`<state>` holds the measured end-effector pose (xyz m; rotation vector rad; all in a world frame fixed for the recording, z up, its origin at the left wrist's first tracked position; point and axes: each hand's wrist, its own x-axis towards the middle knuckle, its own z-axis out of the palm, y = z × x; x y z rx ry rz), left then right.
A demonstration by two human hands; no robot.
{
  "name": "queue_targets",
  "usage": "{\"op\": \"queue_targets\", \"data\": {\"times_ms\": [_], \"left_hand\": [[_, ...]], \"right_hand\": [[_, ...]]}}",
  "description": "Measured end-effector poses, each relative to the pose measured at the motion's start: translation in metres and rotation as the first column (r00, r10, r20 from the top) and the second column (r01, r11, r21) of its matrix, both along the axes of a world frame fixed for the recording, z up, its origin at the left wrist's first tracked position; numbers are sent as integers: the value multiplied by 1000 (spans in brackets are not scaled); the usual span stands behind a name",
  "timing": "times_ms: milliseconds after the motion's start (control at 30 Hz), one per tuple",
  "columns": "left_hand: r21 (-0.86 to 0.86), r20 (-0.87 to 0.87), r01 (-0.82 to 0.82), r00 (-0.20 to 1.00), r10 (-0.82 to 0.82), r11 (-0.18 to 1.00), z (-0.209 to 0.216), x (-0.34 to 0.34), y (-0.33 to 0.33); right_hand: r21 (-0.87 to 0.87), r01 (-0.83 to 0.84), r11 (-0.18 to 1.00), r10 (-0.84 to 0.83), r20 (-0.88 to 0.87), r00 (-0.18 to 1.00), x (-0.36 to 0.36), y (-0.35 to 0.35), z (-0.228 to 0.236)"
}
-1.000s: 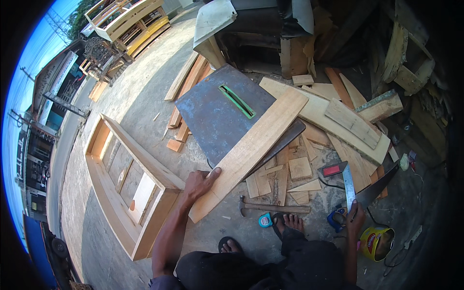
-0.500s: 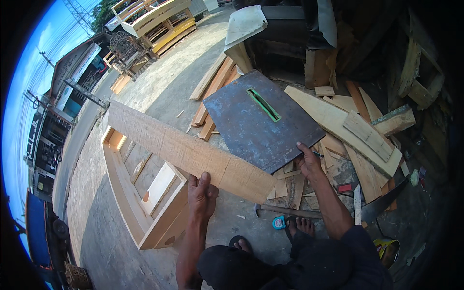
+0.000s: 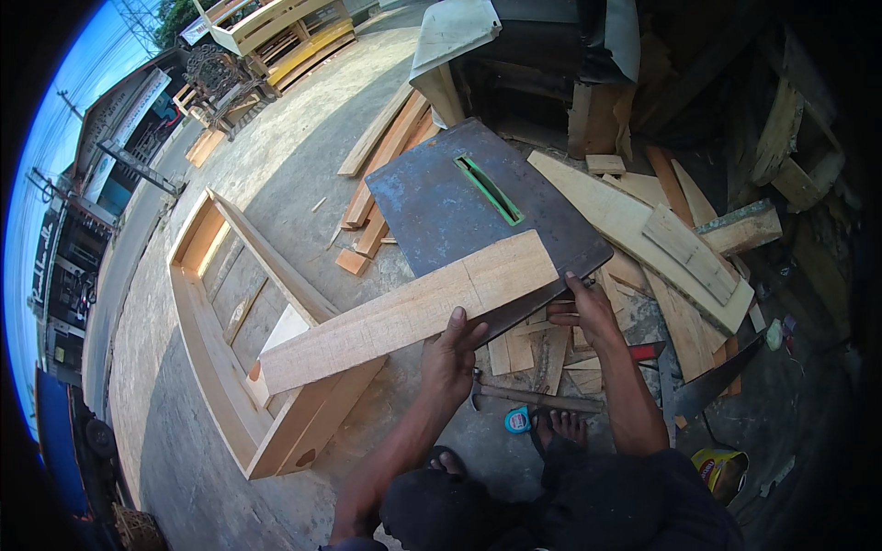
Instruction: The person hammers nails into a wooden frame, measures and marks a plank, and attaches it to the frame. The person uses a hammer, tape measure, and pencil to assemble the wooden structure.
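My left hand (image 3: 448,360) is closed on the lower edge of a pale wooden board (image 3: 413,308), thumb on its upper face. The board slants up to the right, its far end over a dark metal saw table (image 3: 432,202) with a green-rimmed slot (image 3: 489,190). My right hand (image 3: 593,312) is at the table's near right corner, beside the board's end, thumb on the edge and fingers bent. A small dark thing shows at its thumb; I cannot make out what it is. Under the board's left end stands a wooden frame (image 3: 197,340) of planks.
A hammer (image 3: 542,399) and a blue tape measure (image 3: 517,421) lie by my feet. To the right are a square with a red handle (image 3: 646,351), a handsaw (image 3: 721,378) and heaped offcuts (image 3: 680,303). Long planks (image 3: 386,147) lie beyond the table.
The board has swung round: its left end came down toward me and its right end rose over the saw table. My left hand moved right with it; the right hand stayed near the table corner.
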<state>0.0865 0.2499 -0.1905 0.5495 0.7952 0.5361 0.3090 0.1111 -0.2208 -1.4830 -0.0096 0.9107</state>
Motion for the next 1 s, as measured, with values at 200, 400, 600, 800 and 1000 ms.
{"op": "queue_targets", "data": {"times_ms": [200,400,600,800,1000], "left_hand": [[3,-95,112,989,-111,994,9,42,-20],[252,-452,835,548,-704,488,35,41,-32],[646,-636,762,499,589,51,41,-11,48],[366,-702,928,220,677,77,27,-35,116],[279,-887,907,117,447,316,-13,-37,126]], "right_hand": [[-188,262,947,1,814,580,17,-12,28],[-266,239,934,233,960,158,53,11,10],[-322,146,935,275,921,275,97,34,13],[-300,-17,954,280,868,411,123,53,18],[-334,-62,941,319,804,502,128,61,20]]}}
